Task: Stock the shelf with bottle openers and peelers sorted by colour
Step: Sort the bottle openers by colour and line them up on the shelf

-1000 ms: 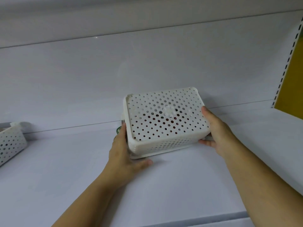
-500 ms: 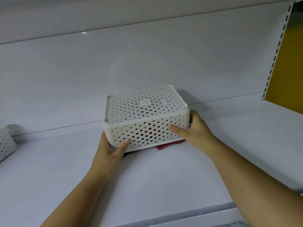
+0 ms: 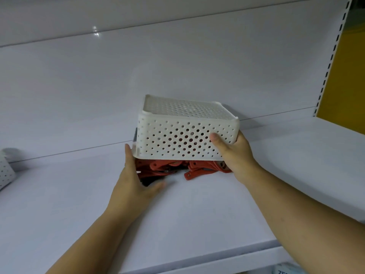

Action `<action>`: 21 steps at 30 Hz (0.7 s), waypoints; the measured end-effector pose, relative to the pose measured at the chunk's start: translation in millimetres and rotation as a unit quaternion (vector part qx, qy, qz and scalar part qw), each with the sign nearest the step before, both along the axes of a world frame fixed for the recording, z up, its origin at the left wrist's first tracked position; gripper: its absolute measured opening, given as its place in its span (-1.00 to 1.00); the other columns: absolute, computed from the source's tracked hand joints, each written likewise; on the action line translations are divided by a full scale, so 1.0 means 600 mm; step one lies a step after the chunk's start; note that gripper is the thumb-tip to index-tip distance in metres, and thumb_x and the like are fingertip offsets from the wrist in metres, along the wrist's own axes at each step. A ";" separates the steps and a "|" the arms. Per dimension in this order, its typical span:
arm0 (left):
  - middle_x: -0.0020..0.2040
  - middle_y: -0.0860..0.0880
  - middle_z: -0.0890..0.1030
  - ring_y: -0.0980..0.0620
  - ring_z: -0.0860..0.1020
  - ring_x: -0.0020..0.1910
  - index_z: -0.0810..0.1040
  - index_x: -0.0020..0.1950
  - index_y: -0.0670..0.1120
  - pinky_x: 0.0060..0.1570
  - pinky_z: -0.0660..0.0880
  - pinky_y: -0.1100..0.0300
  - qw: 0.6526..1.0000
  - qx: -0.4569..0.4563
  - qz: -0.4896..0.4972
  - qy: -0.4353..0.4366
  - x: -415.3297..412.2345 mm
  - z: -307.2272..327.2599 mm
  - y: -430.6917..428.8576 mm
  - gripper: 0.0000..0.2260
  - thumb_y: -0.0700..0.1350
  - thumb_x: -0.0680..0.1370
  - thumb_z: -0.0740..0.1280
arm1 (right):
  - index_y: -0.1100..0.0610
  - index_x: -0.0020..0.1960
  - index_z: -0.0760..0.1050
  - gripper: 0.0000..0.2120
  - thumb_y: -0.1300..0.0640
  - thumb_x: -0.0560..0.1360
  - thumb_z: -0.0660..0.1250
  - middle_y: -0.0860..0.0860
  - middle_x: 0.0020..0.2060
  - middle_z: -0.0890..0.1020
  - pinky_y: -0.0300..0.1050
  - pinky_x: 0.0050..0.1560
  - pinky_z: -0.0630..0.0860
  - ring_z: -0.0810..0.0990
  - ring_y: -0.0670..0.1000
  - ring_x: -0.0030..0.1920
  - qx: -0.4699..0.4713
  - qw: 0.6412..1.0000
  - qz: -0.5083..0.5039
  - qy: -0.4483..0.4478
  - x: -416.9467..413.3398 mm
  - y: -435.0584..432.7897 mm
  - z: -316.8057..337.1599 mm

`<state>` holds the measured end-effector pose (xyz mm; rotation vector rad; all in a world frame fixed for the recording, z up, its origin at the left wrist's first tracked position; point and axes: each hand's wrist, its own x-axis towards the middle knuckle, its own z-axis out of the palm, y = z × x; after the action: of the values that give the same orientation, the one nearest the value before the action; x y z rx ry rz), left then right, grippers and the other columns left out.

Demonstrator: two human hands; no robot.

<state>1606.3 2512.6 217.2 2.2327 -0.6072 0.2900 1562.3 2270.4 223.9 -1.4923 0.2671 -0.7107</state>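
A white perforated basket is turned upside down just above the white shelf. My right hand grips its right end, thumb on the front wall. Several red bottle openers lie in a pile on the shelf under the basket, partly hidden by it; more red shows through the holes. My left hand rests flat on the shelf at the basket's left corner, fingers apart, against the left side of the pile. Whether it touches the basket I cannot tell.
A second white perforated basket stands at the far left edge of the shelf. The white back panel rises behind. A slotted upright and a yellow wall bound the shelf on the right. The shelf's front edge runs below my arms.
The basket has been lifted and tipped fully over, and red openers have spilled onto the shelf. My left hand has let go of the basket's side and dropped to the shelf.
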 end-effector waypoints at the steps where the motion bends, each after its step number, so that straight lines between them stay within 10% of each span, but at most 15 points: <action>1: 0.32 0.20 0.37 0.17 0.42 0.24 -0.32 0.51 0.11 0.14 0.37 0.21 1.000 0.009 0.001 -0.001 0.004 -0.003 0.000 0.15 0.22 0.26 0.49 | -0.07 0.14 0.46 -0.40 -0.25 0.17 0.45 -0.17 -0.04 0.64 -0.25 -0.12 0.53 0.61 -0.18 -0.01 -0.001 1.000 -0.011 0.002 0.002 0.000 -0.001; 5: 0.44 -0.03 0.29 -0.03 0.28 0.42 -0.26 0.52 0.10 0.31 0.37 -0.10 0.999 0.018 0.028 -0.029 0.011 -0.011 -0.006 0.16 0.34 0.19 0.45 | -0.04 0.17 0.46 -0.37 -0.29 0.19 0.42 -0.16 -0.03 0.63 -0.19 -0.04 0.53 0.60 -0.16 0.00 -0.017 0.999 -0.039 0.001 0.006 0.000 -0.008; 10: 0.56 -0.02 -0.17 0.05 -0.23 0.52 -0.25 0.53 0.02 0.46 -0.17 -0.06 0.975 0.133 -0.037 -0.175 -0.017 -0.012 -0.021 0.02 0.29 0.29 0.29 | 0.04 0.19 0.45 -0.44 -0.25 0.31 0.40 -0.12 -0.05 0.63 -0.24 -0.13 0.54 0.62 -0.13 -0.02 0.004 0.997 -0.079 -0.017 0.008 -0.006 -0.010; 16: 0.54 0.13 -0.05 0.06 -0.11 0.54 0.06 0.45 0.36 0.41 -0.37 -0.10 0.933 0.277 -0.174 -0.148 -0.027 -0.006 -0.039 -0.35 0.30 0.37 0.18 | 0.03 0.17 0.45 -0.47 -0.24 0.33 0.41 -0.16 -0.12 0.62 -0.30 -0.29 0.48 0.62 -0.20 -0.14 -0.017 0.996 -0.088 -0.003 0.011 -0.004 -0.015; 21: 0.45 0.20 -0.29 0.09 -0.33 0.49 -0.19 0.48 0.26 0.35 -0.49 -0.04 0.931 0.322 -0.129 -0.114 -0.050 0.002 -0.064 -0.28 0.23 0.29 -0.16 | -0.02 0.18 0.42 -0.51 -0.20 0.36 0.43 -0.19 -0.13 0.59 -0.28 -0.25 0.49 0.58 -0.19 -0.12 -0.054 0.993 -0.099 0.025 0.014 -0.006 -0.020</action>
<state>1576.5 2473.9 218.4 2.7140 -1.2578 0.2372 1570.5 2266.8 212.0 -1.6019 0.4237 -0.8576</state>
